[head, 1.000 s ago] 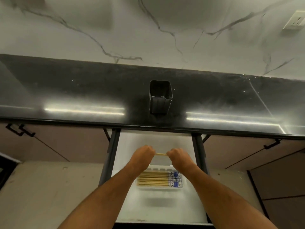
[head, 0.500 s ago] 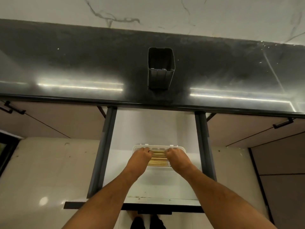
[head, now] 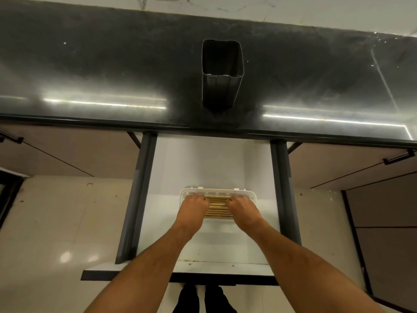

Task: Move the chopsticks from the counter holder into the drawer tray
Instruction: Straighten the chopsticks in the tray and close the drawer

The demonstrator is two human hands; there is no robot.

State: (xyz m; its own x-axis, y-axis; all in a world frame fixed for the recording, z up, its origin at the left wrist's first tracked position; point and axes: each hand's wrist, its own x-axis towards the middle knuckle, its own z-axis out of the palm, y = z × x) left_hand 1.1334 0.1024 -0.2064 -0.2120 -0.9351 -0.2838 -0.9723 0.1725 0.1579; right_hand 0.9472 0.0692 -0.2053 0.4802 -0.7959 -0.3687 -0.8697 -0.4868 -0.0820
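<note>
A white tray point(head: 252, 195) lies in the open white drawer point(head: 203, 168) below the counter. Several wooden chopsticks point(head: 217, 206) lie side by side in it, running left to right. My left hand point(head: 194, 206) rests on their left ends and my right hand point(head: 242, 207) on their right ends, fingers curled down onto the bundle inside the tray. The hands hide both ends of the chopsticks. The dark square holder point(head: 222, 73) stands on the black counter point(head: 90, 71) straight above the drawer, and I see nothing in it.
Dark drawer rails point(head: 140, 195) run down both sides of the drawer, and its front panel point(head: 248, 271) is nearest me. Closed cabinet doors with black handles point(head: 398, 157) flank the drawer. A pale tiled floor lies below. My feet show under the drawer front.
Both hands went down from above the drawer into the tray, carrying a chopstick held between them onto the bundle. The camera tilted down and moved closer.
</note>
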